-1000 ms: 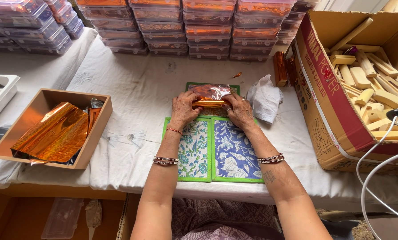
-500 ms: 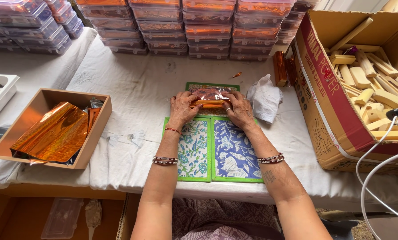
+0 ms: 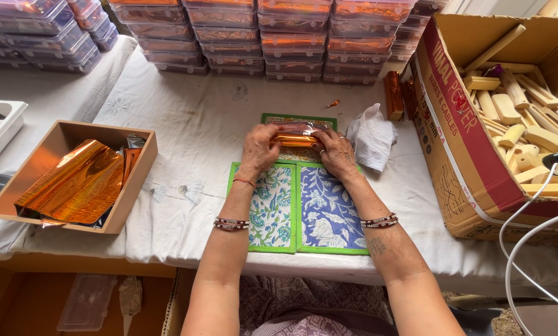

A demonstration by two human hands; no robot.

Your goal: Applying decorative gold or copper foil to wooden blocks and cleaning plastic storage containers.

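My left hand [image 3: 260,147] and my right hand [image 3: 335,152] both grip a small bar-shaped piece wrapped in shiny orange foil [image 3: 294,138], one hand at each end. The piece is held just above a set of floral cloth mats with green borders [image 3: 301,211] on the white-covered table [image 3: 192,130]. The fingers cover both ends of the piece, and loose clear wrap bunches over its top.
A shallow cardboard tray of orange foil sheets [image 3: 73,180] lies at the left. At the right, a big cardboard box [image 3: 463,168] holds wooden pieces. Stacked clear boxes [image 3: 291,37] line the back. A crumpled white bag [image 3: 371,137], wrapped orange pieces [image 3: 393,94] and white cables [image 3: 528,249] lie nearby.
Both hands stay on the foil-wrapped piece, with only small finger shifts around it. Nothing else has moved.
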